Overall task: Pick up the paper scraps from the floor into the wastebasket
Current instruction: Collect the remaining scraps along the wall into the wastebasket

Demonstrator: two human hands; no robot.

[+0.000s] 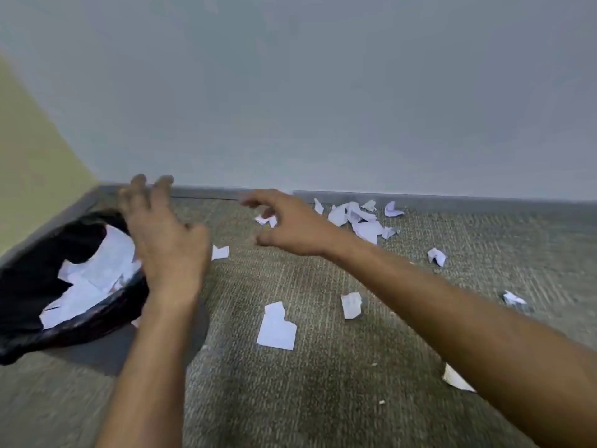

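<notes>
White paper scraps [361,221] litter grey carpet [323,399], some already in the black-lined wastebasket [29,276] at left. Left hand [164,240] hovers over the wastebasket, fingers spread, empty. Right hand [290,224] reaches out, loosely curled, empty; best gather the clustered pile beyond it.

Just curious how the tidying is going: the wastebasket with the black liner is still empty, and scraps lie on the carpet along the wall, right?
Not quite. The head view shows the wastebasket already holds several white paper scraps inside its black liner, so it is not empty. The rest stands: more scraps lie on the carpet along the wall.
</notes>
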